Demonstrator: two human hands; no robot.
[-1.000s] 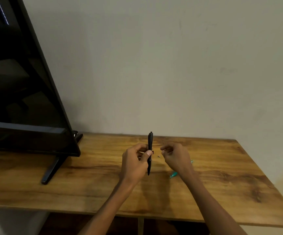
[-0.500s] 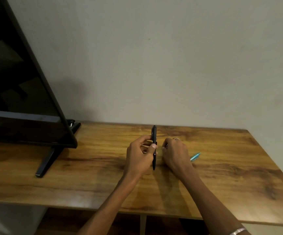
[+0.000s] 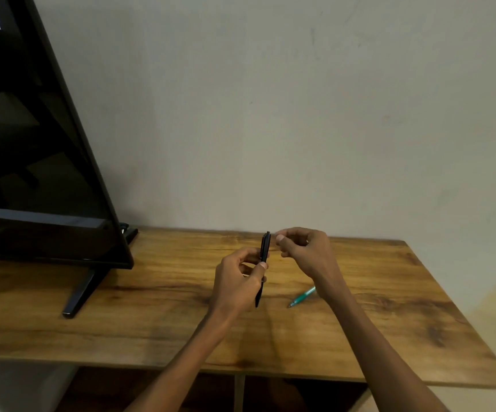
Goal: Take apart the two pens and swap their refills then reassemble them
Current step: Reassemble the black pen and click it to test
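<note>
My left hand (image 3: 238,281) grips a black pen (image 3: 264,254) around its middle and holds it almost upright above the wooden table (image 3: 151,328). The pen's tip points down toward me. My right hand (image 3: 306,251) hovers just right of the pen's top end, with thumb and forefinger pinched together beside it. I cannot tell whether some small part sits between those fingertips. A teal pen (image 3: 302,296) lies on the table to the right, and my right forearm covers its far end.
A large dark screen (image 3: 32,173) stands on the table's left side, one black foot (image 3: 83,292) reaching toward the front. A plain wall runs right behind the table. The table's right edge lies past the teal pen.
My right hand has risen from table level beside the teal pen to the top of the black pen. The left hand keeps its grip on the black pen.
</note>
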